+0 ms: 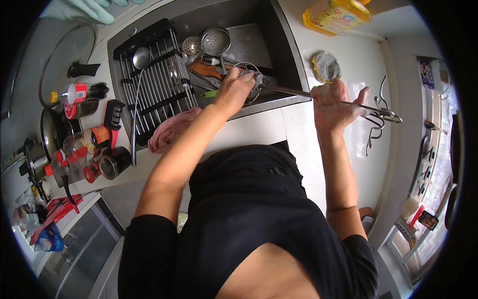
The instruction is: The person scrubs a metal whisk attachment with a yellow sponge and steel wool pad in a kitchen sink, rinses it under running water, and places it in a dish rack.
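Observation:
A metal utensil stand with a slim pole [287,90] lies across the sink's front edge. My right hand [333,108], wet with suds, grips the pole near its hooked end; the curved hooks [377,121] stick out to the right. My left hand [236,89] is over the sink at the stand's round wire base [255,98]. It presses a silvery wire scrubber [260,79] against the stand; the fingers partly hide both. Just beyond the left hand, a steel strainer ladle [216,41], a slotted skimmer [191,45] and a brown wooden-looking utensil [204,69] lie in the sink [248,35].
A drying rack [158,80] spans the sink's left side, bearing a long ladle [142,58]. A pink cloth [173,129] lies at the front edge. On the right are a scouring sponge [326,67] and yellow detergent bottle [336,17]. Bottles [84,144] and jars [115,163] crowd the left.

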Tool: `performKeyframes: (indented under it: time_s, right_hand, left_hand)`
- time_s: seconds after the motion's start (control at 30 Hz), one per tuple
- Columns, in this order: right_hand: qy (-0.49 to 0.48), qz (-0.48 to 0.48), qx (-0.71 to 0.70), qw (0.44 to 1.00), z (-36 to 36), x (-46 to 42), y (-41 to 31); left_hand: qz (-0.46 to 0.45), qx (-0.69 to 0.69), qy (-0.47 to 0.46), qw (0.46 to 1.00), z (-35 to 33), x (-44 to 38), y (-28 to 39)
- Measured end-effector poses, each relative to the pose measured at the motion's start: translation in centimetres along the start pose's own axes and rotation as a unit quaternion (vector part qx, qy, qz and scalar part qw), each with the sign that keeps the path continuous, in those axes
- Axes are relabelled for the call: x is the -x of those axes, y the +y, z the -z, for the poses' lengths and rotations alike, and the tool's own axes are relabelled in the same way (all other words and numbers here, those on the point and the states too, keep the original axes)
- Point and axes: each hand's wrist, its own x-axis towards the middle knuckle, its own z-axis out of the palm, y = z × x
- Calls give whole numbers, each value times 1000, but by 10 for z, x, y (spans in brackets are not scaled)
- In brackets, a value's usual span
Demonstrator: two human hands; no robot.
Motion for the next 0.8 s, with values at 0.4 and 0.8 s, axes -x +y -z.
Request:
performKeyframes:
  time_s: [0.4, 0.8]
  right_hand:
    - [30, -10, 43, 999, 0, -8, 3]
    - [45, -14, 7, 999, -3, -21, 18]
  left_hand:
    - [-6, 19, -44, 999, 3, 20, 4]
    - [44, 66, -303, 950, 52, 11, -16]
